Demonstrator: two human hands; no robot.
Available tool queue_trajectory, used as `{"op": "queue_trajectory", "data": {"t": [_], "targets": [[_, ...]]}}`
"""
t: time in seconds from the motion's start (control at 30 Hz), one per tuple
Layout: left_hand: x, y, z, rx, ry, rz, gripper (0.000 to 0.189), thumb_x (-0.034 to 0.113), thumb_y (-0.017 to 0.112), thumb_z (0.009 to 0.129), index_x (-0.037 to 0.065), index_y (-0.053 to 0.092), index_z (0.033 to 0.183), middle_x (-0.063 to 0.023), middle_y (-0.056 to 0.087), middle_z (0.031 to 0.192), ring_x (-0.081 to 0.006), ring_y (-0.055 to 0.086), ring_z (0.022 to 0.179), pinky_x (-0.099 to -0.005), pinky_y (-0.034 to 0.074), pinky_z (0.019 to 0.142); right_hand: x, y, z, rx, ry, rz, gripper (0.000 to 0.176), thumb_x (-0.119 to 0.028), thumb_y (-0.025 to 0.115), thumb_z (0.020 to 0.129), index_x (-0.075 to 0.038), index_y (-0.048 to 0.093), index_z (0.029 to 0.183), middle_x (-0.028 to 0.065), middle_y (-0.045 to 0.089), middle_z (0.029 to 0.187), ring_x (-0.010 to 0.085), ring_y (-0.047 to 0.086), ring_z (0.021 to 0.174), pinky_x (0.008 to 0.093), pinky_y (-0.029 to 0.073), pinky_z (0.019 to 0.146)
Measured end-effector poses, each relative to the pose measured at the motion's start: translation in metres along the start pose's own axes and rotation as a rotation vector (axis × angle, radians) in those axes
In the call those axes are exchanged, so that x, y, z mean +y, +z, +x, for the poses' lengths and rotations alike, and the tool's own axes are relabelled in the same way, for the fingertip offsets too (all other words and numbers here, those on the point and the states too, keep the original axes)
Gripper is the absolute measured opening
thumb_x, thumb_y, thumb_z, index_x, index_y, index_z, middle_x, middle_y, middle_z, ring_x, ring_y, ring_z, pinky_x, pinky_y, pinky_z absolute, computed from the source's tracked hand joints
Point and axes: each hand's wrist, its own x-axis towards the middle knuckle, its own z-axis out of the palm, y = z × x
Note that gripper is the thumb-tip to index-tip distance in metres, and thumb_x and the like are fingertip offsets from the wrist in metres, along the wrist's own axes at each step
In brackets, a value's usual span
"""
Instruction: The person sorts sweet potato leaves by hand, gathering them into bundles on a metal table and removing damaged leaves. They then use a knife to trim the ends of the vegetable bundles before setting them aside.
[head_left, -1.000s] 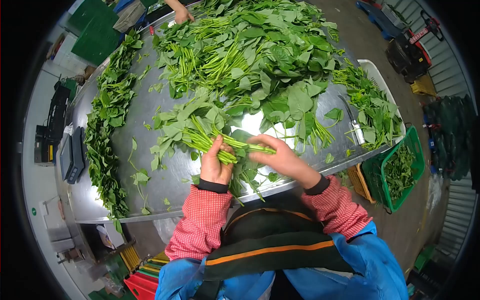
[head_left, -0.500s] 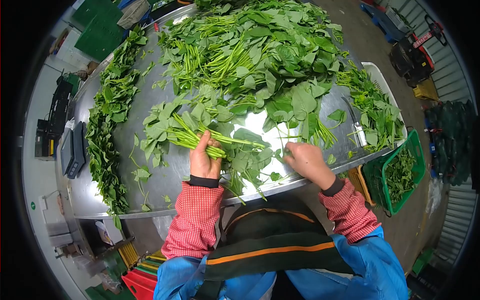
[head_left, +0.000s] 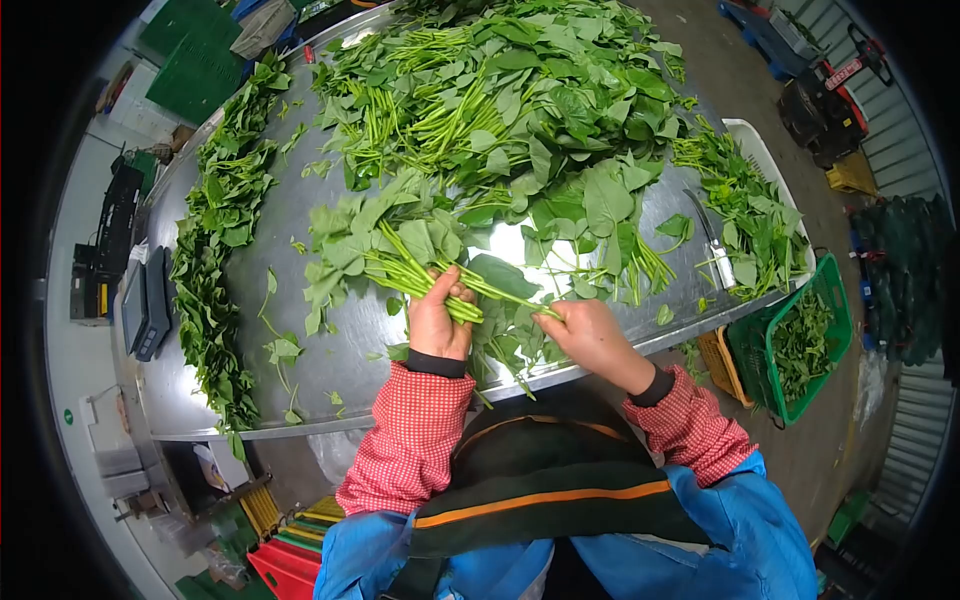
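Observation:
My left hand (head_left: 443,312) is closed around a bunch of leafy green stems (head_left: 395,262), its leaves fanning out to the upper left. One longer stem (head_left: 500,292) runs from that bunch toward the right. My right hand (head_left: 588,335) pinches the end of this stem between thumb and fingers. Below the two hands, loose leaves (head_left: 515,350) lie at the table's front edge. Beyond them, a large heap of leafy greens (head_left: 500,110) covers the back of the metal table (head_left: 330,375).
A row of greens (head_left: 225,240) lines the left side, beside a dark scale (head_left: 148,305). At right lie a knife with a pale handle (head_left: 722,265) and more greens (head_left: 755,225) by a white tray (head_left: 765,160). A green crate (head_left: 840,330) stands off the table's right corner.
My left hand has shifted to the right with the bunch. My right hand has moved slightly left and down, and now pinches the end of the long stem.

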Motion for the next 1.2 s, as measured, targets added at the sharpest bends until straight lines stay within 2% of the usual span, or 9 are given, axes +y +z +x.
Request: {"op": "queue_trajectory", "data": {"t": [0.23,0.33,0.43,0.47,0.6,0.73,0.93,1.07,1.2], "targets": [[0.004,0.001,0.009,0.021,0.037,-0.009,0.018,-0.003,0.058,0.086,0.010,0.045,0.087,-0.0003,0.049,0.075,-0.0072,0.048,0.059,-0.0208,0.044,0.052,0.007,-0.007,-0.021,0.148,-0.114,0.005,0.031,-0.025,0.061,0.084,-0.001,0.056,0.065,0.0178,0.052,0.052,0.0372,0.052,0.050,0.0429,0.040,0.045],[0.042,-0.015,0.028,0.000,0.174,-0.042,0.019,-0.002,0.058,0.086,0.011,0.044,0.086,-0.0007,0.049,0.076,-0.0068,0.048,0.059,-0.0210,0.044,0.054,0.023,-0.032,-0.036,0.098,0.060,-0.060,0.024,-0.026,0.064,0.082,-0.003,0.060,0.074,0.0140,0.055,0.060,0.0336,0.054,0.057,0.0406,0.041,0.052],[0.037,-0.006,0.015,-0.035,0.121,0.067,0.016,0.001,0.058,0.087,0.010,0.046,0.088,0.0006,0.049,0.076,-0.0064,0.048,0.059,-0.0196,0.045,0.054,0.009,-0.042,-0.021,0.329,-0.221,-0.233,0.023,-0.029,0.066,0.080,-0.008,0.063,0.088,0.0100,0.058,0.076,0.0297,0.057,0.071,0.0393,0.042,0.063],[0.030,-0.001,0.011,-0.057,0.104,0.102,0.015,0.001,0.059,0.087,0.010,0.046,0.088,0.0007,0.049,0.076,-0.0063,0.048,0.059,-0.0195,0.045,0.054,-0.008,-0.047,-0.016,0.339,-0.171,-0.253,0.028,-0.033,0.066,0.080,-0.011,0.062,0.097,0.0077,0.056,0.088,0.0273,0.056,0.083,0.0386,0.041,0.073],[0.007,0.010,0.001,-0.138,0.013,0.135,0.014,0.003,0.060,0.087,0.008,0.047,0.091,-0.0019,0.053,0.081,-0.0083,0.051,0.063,-0.0220,0.047,0.056,-0.020,-0.029,0.000,0.141,-0.259,-0.177,0.031,-0.034,0.063,0.082,-0.007,0.063,0.097,0.0100,0.059,0.070,0.0282,0.059,0.066,0.0373,0.044,0.059],[0.013,0.008,-0.001,-0.084,-0.076,0.216,0.011,0.004,0.058,0.089,0.006,0.047,0.093,-0.0107,0.062,0.097,-0.0157,0.060,0.077,-0.0310,0.056,0.071,0.003,0.001,0.005,0.123,0.158,0.528,0.022,-0.023,0.053,0.090,-0.002,0.059,0.090,0.0130,0.060,0.063,0.0265,0.060,0.059,0.0357,0.043,0.053],[-0.022,-0.013,-0.023,-0.109,-0.201,0.311,0.009,0.005,0.056,0.090,0.004,0.048,0.095,-0.0176,0.060,0.111,-0.0264,0.062,0.098,-0.0394,0.056,0.084,0.016,0.041,0.001,0.113,0.238,0.567,0.020,-0.020,0.049,0.092,-0.003,0.054,0.099,0.0099,0.062,0.064,0.0270,0.062,0.059,0.0360,0.045,0.053],[-0.042,-0.022,-0.024,-0.125,-0.238,0.374,0.012,0.007,0.059,0.089,0.004,0.054,0.099,-0.0100,0.063,0.101,-0.0188,0.062,0.084,-0.0310,0.055,0.072,-0.014,0.031,-0.003,-0.006,0.130,0.297,0.020,-0.016,0.055,0.087,-0.002,0.054,0.101,0.0115,0.063,0.071,0.0321,0.061,0.064,0.0385,0.047,0.056],[-0.045,-0.022,-0.020,-0.128,-0.264,0.368,0.015,0.010,0.059,0.090,0.001,0.056,0.102,-0.0112,0.064,0.097,-0.0199,0.063,0.082,-0.0314,0.055,0.073,-0.008,0.042,-0.004,0.356,-0.199,0.171,0.016,-0.011,0.058,0.083,-0.001,0.056,0.096,0.0141,0.059,0.080,0.0327,0.059,0.069,0.0386,0.046,0.056]]}}
